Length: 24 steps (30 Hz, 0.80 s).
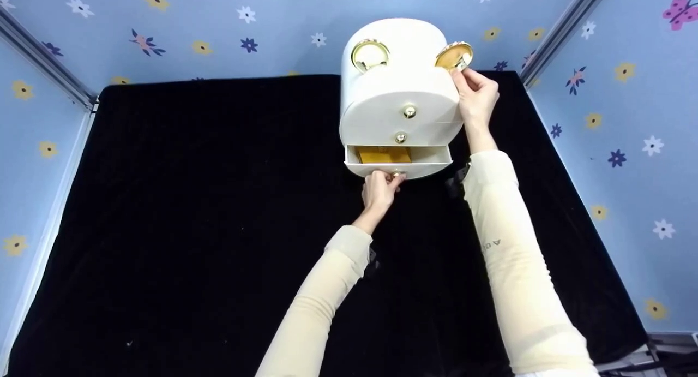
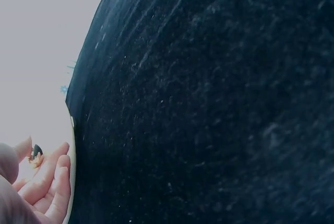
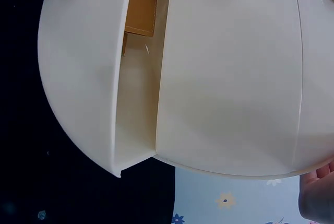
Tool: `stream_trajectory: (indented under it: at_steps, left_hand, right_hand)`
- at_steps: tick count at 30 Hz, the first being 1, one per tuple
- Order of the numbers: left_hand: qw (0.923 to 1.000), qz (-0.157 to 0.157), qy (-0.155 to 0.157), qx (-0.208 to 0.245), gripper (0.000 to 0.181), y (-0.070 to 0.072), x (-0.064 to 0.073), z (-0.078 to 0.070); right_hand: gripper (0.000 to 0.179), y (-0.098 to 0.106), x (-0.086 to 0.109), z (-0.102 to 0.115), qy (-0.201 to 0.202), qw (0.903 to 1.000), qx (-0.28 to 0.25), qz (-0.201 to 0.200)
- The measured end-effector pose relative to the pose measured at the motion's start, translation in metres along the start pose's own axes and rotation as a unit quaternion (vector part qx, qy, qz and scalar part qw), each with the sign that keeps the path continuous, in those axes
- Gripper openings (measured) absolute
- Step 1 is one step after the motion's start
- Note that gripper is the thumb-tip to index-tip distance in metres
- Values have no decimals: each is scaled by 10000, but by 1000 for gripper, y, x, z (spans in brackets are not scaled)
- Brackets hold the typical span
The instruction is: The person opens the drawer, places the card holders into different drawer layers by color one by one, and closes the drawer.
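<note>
A white cabinet with a rounded top (image 1: 401, 55) stands at the back of the black cloth. Its bottom drawer (image 1: 427, 171) is pulled out, and a tan leather-like case (image 3: 141, 15) with a snap flap lies inside. My left hand (image 1: 377, 192) pinches the gold knob (image 2: 36, 153) on that drawer's front. At the cabinet's upper right, my right hand (image 1: 479, 96) grips the lower edge of a gold-rimmed disc (image 1: 455, 55); some of its fingers are hidden behind. In the right wrist view only part of the right hand (image 3: 317, 195) shows, beside the cabinet's side.
A second gold-rimmed disc (image 1: 370, 55) sits at the cabinet's upper left. Two more drawers with gold knobs (image 1: 409, 112) are closed above the open one. Black cloth (image 1: 207, 213) spreads around, bounded by blue flowered walls (image 1: 283, 33) behind and at both sides.
</note>
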<state>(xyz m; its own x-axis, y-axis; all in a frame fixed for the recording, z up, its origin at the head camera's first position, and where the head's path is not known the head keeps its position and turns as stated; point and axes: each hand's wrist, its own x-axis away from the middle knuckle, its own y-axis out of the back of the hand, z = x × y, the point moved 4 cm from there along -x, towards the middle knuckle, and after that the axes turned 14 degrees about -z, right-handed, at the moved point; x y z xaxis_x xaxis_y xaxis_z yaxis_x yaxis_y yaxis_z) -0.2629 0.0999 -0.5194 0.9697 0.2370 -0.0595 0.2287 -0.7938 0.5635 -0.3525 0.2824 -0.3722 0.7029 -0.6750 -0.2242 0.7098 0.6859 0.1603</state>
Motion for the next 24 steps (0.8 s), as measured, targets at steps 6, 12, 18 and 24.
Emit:
stream_trajectory:
  at_steps: [6, 12, 18, 24]
  left_hand:
    - [9999, 6, -41, -96, 31, -2, -7, -2]
    - [9997, 35, -29, -222, 30, -3, -14, -5]
    - [9992, 38, -57, -405, 31, -3, -22, -8]
    - [9986, 19, -122, -520, 32, -5, -28, -9]
  right_hand:
    - [25, 1, 0, -1, 35, 10000, 24, -17]
    - [26, 1, 0, 0, 46, 10000, 25, -8]
    - [25, 2, 0, 1, 69, 9999, 84, -36]
    - [23, 2, 0, 1, 87, 9998, 167, -56]
